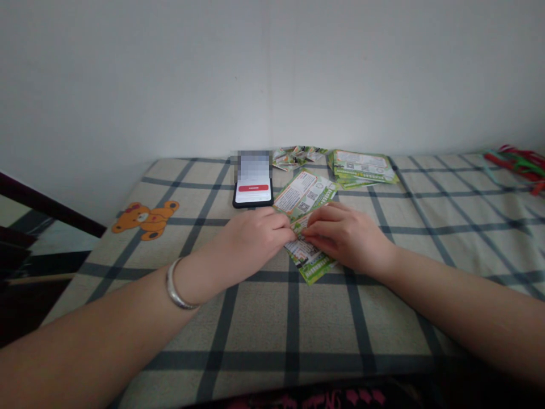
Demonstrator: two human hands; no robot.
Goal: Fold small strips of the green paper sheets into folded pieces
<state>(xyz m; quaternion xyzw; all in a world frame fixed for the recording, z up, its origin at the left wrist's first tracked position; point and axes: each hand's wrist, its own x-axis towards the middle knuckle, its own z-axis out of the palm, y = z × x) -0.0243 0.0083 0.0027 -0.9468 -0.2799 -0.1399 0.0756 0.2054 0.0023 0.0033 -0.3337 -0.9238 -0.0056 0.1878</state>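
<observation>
A green and white printed leaflet (309, 260) lies on the checked cloth (264, 318) in front of me. My left hand (255, 233), with a silver bangle (176, 287) on its wrist, is closed and pinches the leaflet's upper edge. My right hand (347, 236) meets it from the right, its fingers pressed together on the same edge. A second leaflet (304, 196) lies just beyond my fingers, partly under the first.
A phone (252, 179) with a lit screen lies behind my left hand. A stack of leaflets (361, 167) and several folded ones (296, 156) sit near the wall. A bear print (145, 218) marks the cloth at left. Red and green items (519, 162) lie far right.
</observation>
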